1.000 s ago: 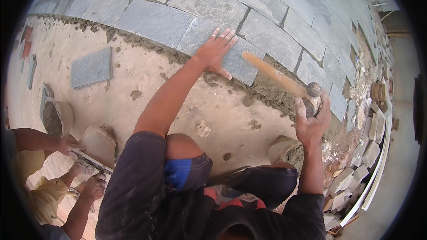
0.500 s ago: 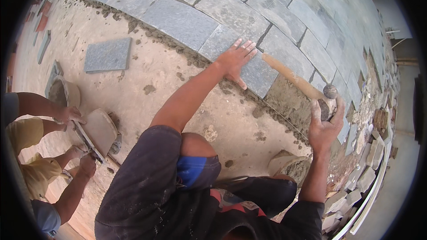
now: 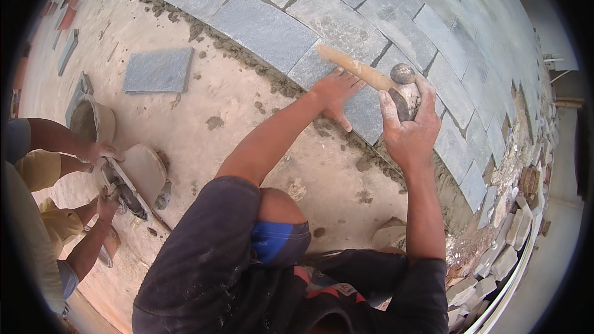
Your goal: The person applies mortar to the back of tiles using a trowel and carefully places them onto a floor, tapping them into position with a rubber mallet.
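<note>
My left hand (image 3: 335, 94) lies flat with its fingers spread on a grey stone tile (image 3: 364, 115) at the edge of the paved area. My right hand (image 3: 411, 120) is closed around the head of a mallet (image 3: 357, 68), its pale wooden handle pointing up and left. The handle passes above the tile and the fingertips of my left hand; I cannot tell whether it touches the stone. Beside my right wrist, wet mortar (image 3: 450, 193) shows next to the tiles, partly hidden by my forearm.
Laid grey paving (image 3: 266, 30) stretches away at the top. A loose tile (image 3: 158, 71) lies on the dusty floor. At left, another person's hands (image 3: 106, 201) hold a slab (image 3: 127, 188) near a bucket (image 3: 93, 120). Broken stones (image 3: 504, 253) are piled at right.
My right hand has moved left and up with the mallet, from over the mortar to above the tile. My left hand stays on the tile. The other person's lower hand has shifted slightly.
</note>
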Demonstrator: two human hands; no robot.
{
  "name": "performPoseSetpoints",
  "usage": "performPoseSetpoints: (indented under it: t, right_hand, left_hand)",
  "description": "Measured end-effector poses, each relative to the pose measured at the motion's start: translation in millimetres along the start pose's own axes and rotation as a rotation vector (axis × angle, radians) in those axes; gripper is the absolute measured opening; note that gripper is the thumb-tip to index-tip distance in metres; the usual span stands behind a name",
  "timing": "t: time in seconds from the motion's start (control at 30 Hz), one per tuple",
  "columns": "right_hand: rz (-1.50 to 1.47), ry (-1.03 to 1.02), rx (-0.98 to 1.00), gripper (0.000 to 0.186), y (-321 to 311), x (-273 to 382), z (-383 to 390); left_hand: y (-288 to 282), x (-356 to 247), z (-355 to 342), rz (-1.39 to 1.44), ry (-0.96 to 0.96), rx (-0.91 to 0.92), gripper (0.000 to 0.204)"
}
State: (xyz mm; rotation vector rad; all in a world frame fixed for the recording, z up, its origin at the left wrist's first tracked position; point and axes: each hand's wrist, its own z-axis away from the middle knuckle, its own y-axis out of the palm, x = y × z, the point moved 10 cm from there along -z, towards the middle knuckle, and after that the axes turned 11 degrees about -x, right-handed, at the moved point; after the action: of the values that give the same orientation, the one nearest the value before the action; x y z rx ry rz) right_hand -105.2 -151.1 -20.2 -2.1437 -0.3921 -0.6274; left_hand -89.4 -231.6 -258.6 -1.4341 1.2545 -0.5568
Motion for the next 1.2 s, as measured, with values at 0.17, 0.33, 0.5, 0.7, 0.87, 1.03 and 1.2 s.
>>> performPoseSetpoints:
  t: [0.17,0.33,0.5,0.7,0.87,1.03,1.2]
  right_hand:
    - [-0.018,0.055,0.098,0.051,18.1,-14.1,2.6]
    - [0.064,-0.051,0.017,0.048,5.7,-3.3,11.9]
    - [0.000,-0.040,0.011,0.050,5.9,1.0,10.9]
    - [0.057,-0.007,0.090,0.052,18.6,-2.8,10.9]
    - [-0.005,-0.115,-0.101,0.050,1.0,2.7,14.8]
    - [-0.013,-0.065,-0.055,0.050,7.9,-8.1,4.5]
    - [0.044,0.036,0.031,0.050,16.7,-20.4,4.1]
  left_hand:
    - [-2.1,0.1,-2.0,-0.013,0.004,0.022,0.128]
    - [-1.1,-0.8,-1.8,0.028,-0.013,0.037,0.128]
    - [-5.4,-3.1,0.3,0.030,-0.023,0.037,0.128]
    - [-12.0,-3.5,-5.7,0.026,0.015,-0.003,0.129]
    - [6.5,2.4,-3.9,-0.014,-0.037,0.142,0.133]
    - [0.2,1.2,-3.9,-0.090,-0.004,0.050,0.134]
    - [2.0,2.6,-4.2,-0.063,-0.031,0.158,0.137]
